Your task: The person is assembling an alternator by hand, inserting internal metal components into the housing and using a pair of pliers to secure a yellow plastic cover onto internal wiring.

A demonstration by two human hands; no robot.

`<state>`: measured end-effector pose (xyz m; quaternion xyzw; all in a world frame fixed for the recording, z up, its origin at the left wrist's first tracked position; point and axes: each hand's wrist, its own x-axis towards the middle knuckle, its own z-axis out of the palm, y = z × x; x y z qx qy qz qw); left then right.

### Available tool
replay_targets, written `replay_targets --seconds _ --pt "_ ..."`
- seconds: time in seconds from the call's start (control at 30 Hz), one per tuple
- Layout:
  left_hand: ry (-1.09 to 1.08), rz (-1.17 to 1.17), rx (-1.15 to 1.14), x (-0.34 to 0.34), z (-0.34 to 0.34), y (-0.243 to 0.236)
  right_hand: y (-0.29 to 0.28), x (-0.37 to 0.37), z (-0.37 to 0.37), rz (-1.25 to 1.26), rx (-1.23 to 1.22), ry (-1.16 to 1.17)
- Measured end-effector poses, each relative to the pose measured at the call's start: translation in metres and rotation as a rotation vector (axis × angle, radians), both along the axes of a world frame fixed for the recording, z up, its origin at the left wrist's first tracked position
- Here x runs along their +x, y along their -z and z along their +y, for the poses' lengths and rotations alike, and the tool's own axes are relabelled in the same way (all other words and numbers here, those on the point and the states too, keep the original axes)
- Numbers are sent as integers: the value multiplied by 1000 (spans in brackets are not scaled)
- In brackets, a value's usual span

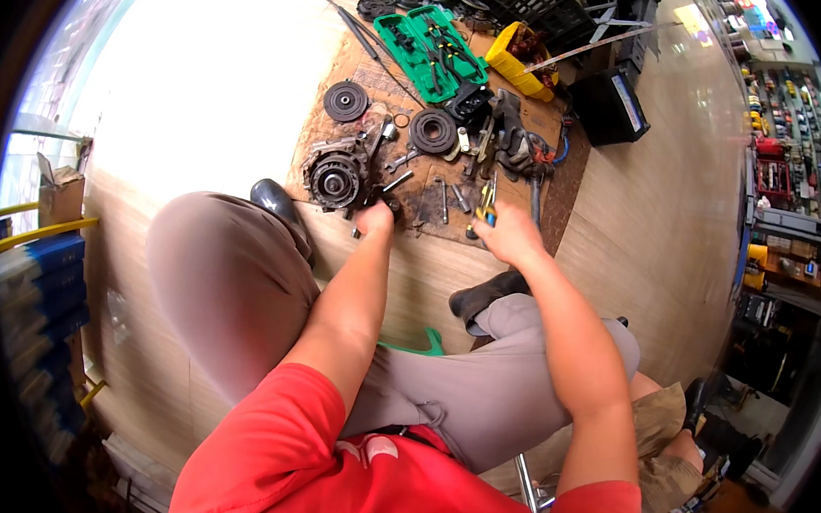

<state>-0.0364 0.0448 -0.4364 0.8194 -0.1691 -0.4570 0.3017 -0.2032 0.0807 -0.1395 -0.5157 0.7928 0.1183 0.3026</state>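
Both our hands work low over a stained cardboard sheet (422, 209) laid on the pale floor (649, 207), upper centre of the frame. Left hand (374, 219): at the lower right edge of a dark, greasy round machine part (337, 180), which sits left of centre with its ringed face up. Fingertips hidden against the dark metal; we cannot tell whether the left grip is closed on anything. A short silver bar (398, 181) slants just above that hand.

Right hand (513, 234): right of centre, fingers bent at a yellow-and-blue-handled tool (488, 203). We cannot tell whether the right grip is pinching it or only touching.

Around the hands: a thin silver rod (443, 201) lies between them; a dark grooved ring (433, 131) lies above, with a ringed disc (346, 100) up and to its left. Dark grey gloves (514, 140) lie in a heap above the right hand.

Toward the top of the frame, we note an open green tool case (431, 56) with black tools inside, a yellow bin (516, 63) to its right, and a black box (612, 107) further right. Our dark shoe (278, 206) shows left of the machine part. Lower right, part of another person in brown shorts (668, 429).
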Motion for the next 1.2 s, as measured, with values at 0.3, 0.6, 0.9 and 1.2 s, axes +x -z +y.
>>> replay_targets --seconds 0.3,0.6,0.9,1.2 --pt "57 111 133 1 15 -62 117 -22 -28 101 104 -42" --pt "189 50 171 45 38 -28 169 13 -61 331 -161 -249" --pt "386 -106 72 17 37 -47 236 86 -107 -257 -378 -101" --pt "404 -75 21 33 38 -67 237 93 -106 -175 -175 -15"
